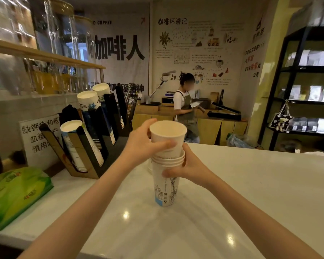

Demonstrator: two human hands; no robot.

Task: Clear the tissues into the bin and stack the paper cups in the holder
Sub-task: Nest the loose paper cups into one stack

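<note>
Head view: the left hand [144,144] is closed around the side wall of the top cup [167,136], thumb across the front and fingers behind, so that the cup can be steered straight down into the nest below. It is seated only partway; most of its wall is seen above the rims beneath, which suggests the nesting step is in hand. The right hand [189,168] is clamped on the cup stack [166,181] just under its bunched rims, at about 4 o'clock from the left hand. That grip appears meant to brace the stack against the downward push, since a tall narrow column would otherwise tip.

The stack is stood upright on the white tabletop [251,193], open ends up, near the middle of the frame. At roughly 10 o'clock from the hands, well apart from them, the black cup holder [94,139] is set at the back edge of the tabletop, its slanted channels already loaded with sleeves of cups lying base-up. The slant presumably keeps the sleeves from sliding out. A green tissue pack [17,191] is lying at 8 o'clock near the left edge. No loose tissues and no bin can be made out. Behind the tabletop, at 12 o'clock, a person in an apron [185,103] is seen standing at a far bench.
</note>
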